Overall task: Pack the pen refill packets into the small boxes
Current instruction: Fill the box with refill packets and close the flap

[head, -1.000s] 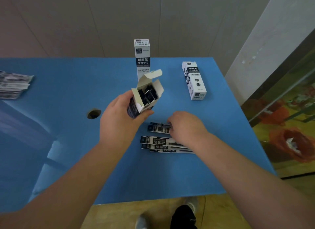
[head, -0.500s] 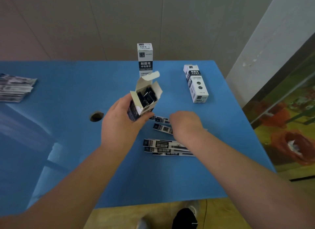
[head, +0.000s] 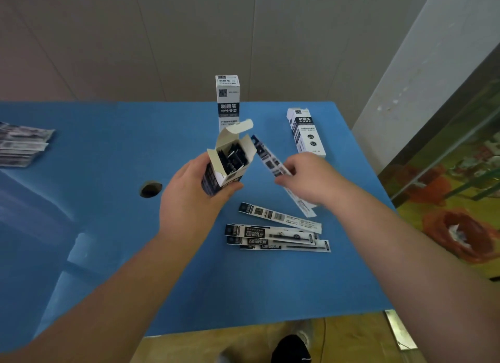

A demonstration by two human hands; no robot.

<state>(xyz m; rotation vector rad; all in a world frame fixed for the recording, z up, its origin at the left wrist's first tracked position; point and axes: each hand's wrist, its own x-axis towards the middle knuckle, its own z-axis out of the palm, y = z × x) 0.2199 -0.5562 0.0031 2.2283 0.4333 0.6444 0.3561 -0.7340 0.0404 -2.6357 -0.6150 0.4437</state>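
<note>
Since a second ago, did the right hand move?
Yes. The right hand lifted off the packets on the table and now pinches one packet, tilted up toward the open box, nearer the lying box.

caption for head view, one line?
Left hand holds open box; right hand lifts a packet toward it.

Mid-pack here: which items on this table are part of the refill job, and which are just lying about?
In the job:
open box held by left hand
refill packet pinched by right hand
loose packets on the blue table
upright box
box lying flat
packet pile at far left

Lying about:
hole in the table
</note>
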